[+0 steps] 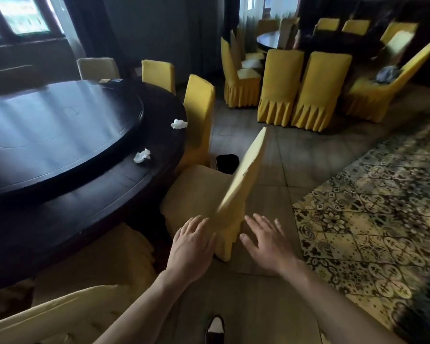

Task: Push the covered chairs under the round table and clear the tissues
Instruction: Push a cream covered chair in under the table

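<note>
Blurring from a fast head turn is making most of the room soft, so small things are hard to see. Two flat things at the far edge of the round bench (90, 184) are too fuzzy to name. A dark bin (227, 163) is peeking out between two chairs, and most of it is hiding behind them. A shoe tip (215, 327) is getting cut off at the bottom. A chair back (60, 316) at the bottom left is running out of the picture too.

The left hand (190, 245) is reaching forward with its fingers spread wide and flat, holding nothing. It is just beside the near chair (209, 192), and I cannot tell if it is touching the cloth. The right hand (265, 240) is also spread wide and holding nothing, close to the chair's other side.

This chair is wearing a yellow cover with a pleated skirt. It is sitting just beside the bench edge, turned at a slant, with its seat not under the top. Another covered chair (200, 115) is standing past it, close against the bench.

Two crumpled white tissues are lying on the dark, shiny bench top near its right edge, one tissue (178, 124) farther away and one tissue (142, 156) nearer.

More yellow chairs (303, 88) are crowding around a second table (268, 39) across the tiled floor (271, 155).
</note>
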